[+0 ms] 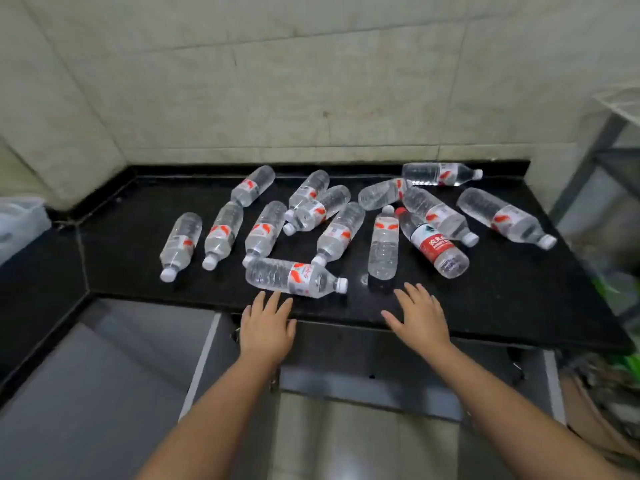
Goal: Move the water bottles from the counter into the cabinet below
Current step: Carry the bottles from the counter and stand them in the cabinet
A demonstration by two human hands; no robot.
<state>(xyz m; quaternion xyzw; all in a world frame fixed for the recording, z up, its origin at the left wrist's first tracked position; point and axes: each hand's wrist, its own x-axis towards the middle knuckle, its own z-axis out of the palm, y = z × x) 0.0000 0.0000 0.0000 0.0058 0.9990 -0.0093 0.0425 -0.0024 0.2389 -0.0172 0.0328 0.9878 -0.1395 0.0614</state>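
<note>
Water bottles (pixel 332 233) lie scattered on black counter (pixel 502 306) | left hand (pixel 266 327) spread, empty, fingertips just beside nearest bottle (pixel 294 277) | right hand (pixel 419 318) spread, empty, over bare front edge | counter's left side bare.

Black glossy counter (pixel 502 299), clear water bottles (pixel 221 233) with white caps and red-and-white labels, one red-capped bottle (pixel 431 242) with red label, pale mottled wall tiles (pixel 277 81)

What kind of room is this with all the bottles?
Probably a kitchen. There is a black stone counter against a tiled wall, with a cabinet underneath. Many water bottles lie on the counter, near both open hands.
</note>
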